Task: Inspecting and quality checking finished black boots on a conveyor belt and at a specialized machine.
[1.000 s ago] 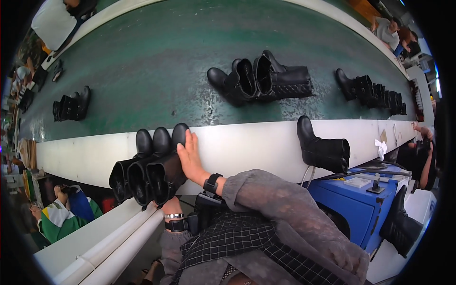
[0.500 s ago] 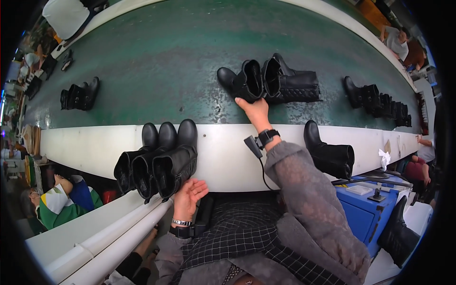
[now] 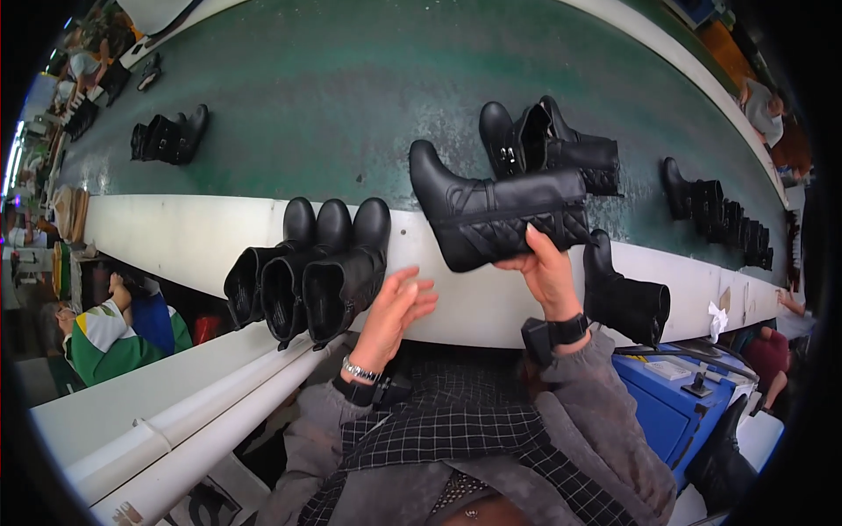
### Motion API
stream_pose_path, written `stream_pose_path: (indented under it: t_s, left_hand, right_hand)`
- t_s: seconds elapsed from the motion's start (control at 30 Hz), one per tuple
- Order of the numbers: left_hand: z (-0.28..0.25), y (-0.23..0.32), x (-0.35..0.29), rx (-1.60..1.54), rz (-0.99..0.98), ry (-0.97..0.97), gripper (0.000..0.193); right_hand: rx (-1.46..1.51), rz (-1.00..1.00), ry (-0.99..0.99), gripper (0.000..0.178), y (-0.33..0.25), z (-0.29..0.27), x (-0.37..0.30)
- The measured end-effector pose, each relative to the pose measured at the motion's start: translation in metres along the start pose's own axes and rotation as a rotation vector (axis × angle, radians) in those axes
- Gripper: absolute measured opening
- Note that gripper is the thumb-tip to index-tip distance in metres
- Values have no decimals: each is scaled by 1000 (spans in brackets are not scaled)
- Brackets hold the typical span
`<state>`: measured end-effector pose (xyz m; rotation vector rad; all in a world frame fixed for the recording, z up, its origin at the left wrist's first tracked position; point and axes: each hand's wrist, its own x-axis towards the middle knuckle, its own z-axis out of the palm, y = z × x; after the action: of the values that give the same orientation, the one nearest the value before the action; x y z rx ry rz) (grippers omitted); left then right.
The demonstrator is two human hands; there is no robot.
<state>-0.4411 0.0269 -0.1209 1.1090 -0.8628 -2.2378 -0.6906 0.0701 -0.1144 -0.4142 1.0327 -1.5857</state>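
A black boot (image 3: 500,210) with a quilted shaft lies sideways in my right hand (image 3: 551,273), which grips it by the shaft, toe pointing left. It is lifted above the white ledge, near the green belt's edge. My left hand (image 3: 399,314) is apart from it, fingers spread and holding nothing. Just left of that hand, three black boots (image 3: 338,272) stand side by side on the white ledge, toes away from me. One more black boot (image 3: 627,298) rests on the ledge to the right of my right hand.
Buckled black boots (image 3: 517,145) sit on the green belt (image 3: 351,96) beyond the held boot. Other boots stand at far left (image 3: 171,136) and far right (image 3: 715,210). White pipes (image 3: 219,403) run at lower left; a blue cabinet (image 3: 653,412) stands at right. Other people are around the edges.
My right hand has drawn a boot off the belt toward me and turned it sideways. My left hand has risen slightly to the right. The view has shifted a little.
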Motion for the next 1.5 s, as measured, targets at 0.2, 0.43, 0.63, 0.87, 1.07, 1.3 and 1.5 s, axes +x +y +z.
stream_pose_path:
  t_s: [0.2, 0.43, 0.63, 0.87, 1.07, 1.3, 1.5]
  left_hand:
    - [49, 17, 25, -213, 200, -204, 54]
    - [69, -5, 22, -175, 115, -169, 54]
    - [79, -4, 11, -246, 149, -163, 61]
    - [103, 3, -7, -14, 356, -182, 70]
    - [40, -21, -28, 244, 254, 39, 46]
    - [-55, -76, -35, 627, 557, 904, 39]
    - [-60, -67, -13, 887, 753, 816, 60]
  right_hand:
    - [210, 109, -40, 36, -2, -24, -58]
    - [286, 99, 15, 39, 10, -58, -84]
    - [-99, -42, 105, 60, 9, -39, -106]
    - [38, -84, -61, 83, 7, -17, -100]
    - [301, 57, -64, 66, 25, -50, -82]
    - [358, 207, 52, 43, 51, -92, -75]
    - [143, 298, 17, 35, 57, -106, -72]
